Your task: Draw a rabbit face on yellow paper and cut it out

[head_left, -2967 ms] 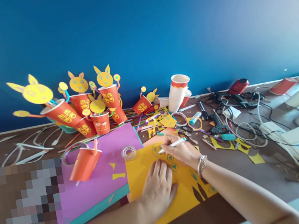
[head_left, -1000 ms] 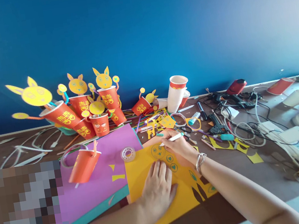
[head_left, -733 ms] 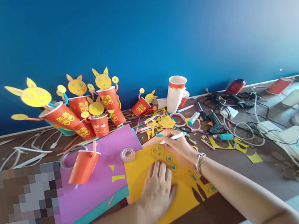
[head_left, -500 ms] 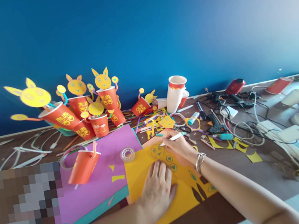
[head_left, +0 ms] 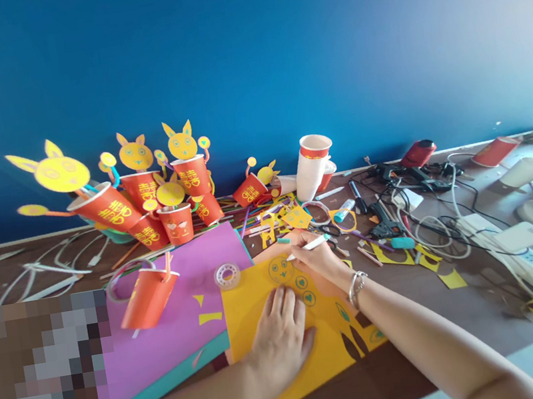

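A sheet of yellow paper [head_left: 271,387] lies on the table in front of me. On it is a drawn round face [head_left: 280,269], with small circles holding hearts below and ear-shaped outlines and cut-outs near the right edge. My left hand [head_left: 281,332] rests flat on the sheet with its fingers spread, just under the drawn face. My right hand [head_left: 316,255] grips a white marker pen [head_left: 313,244] with a teal end, its tip at the right side of the face. A bracelet [head_left: 357,287] circles my right wrist.
Red paper cups with yellow animal faces [head_left: 192,174] stand at the back left. A tape roll [head_left: 227,276] and a red cup [head_left: 146,298] are on purple paper [head_left: 169,350]. Stacked white cups [head_left: 311,169], glue guns [head_left: 387,221], cables and a power strip [head_left: 522,253] lie rightward.
Hands, pen and paper are nearly where they were; the pen tip stays by the drawn face. The whole view has shifted very slightly.
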The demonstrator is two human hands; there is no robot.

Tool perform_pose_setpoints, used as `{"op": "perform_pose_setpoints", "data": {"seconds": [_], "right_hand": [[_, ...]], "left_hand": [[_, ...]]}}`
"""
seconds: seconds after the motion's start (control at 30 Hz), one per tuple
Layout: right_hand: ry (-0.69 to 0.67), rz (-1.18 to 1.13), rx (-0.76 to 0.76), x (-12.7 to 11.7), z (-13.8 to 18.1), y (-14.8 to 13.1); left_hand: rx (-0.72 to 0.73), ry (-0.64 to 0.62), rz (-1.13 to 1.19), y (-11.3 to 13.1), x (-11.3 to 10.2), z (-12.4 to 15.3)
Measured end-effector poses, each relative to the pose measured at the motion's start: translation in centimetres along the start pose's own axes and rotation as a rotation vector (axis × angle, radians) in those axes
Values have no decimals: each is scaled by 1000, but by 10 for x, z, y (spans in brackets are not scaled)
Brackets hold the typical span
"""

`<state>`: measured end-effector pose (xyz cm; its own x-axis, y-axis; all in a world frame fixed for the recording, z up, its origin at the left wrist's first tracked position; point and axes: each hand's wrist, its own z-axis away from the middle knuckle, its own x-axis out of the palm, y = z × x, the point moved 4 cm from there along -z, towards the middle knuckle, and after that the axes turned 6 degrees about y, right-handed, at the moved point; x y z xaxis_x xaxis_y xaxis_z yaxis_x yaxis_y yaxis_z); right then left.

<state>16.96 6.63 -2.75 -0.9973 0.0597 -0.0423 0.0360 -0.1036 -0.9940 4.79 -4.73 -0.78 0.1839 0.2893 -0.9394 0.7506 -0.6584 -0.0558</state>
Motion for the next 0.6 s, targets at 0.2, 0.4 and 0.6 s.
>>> {"op": "perform_pose_setpoints", "data": {"seconds": [0.2, 0.4, 0.6], "right_hand": [[102, 134, -84, -7, -6, 3], [113, 98, -196, -10, 2, -15], [-11, 176, -169, 4, 6, -20]], "left_hand": [[-5, -10, 1, 0, 0, 0], [2, 0, 4, 0, -2, -1], [4, 6, 18, 0, -1, 0]]}}
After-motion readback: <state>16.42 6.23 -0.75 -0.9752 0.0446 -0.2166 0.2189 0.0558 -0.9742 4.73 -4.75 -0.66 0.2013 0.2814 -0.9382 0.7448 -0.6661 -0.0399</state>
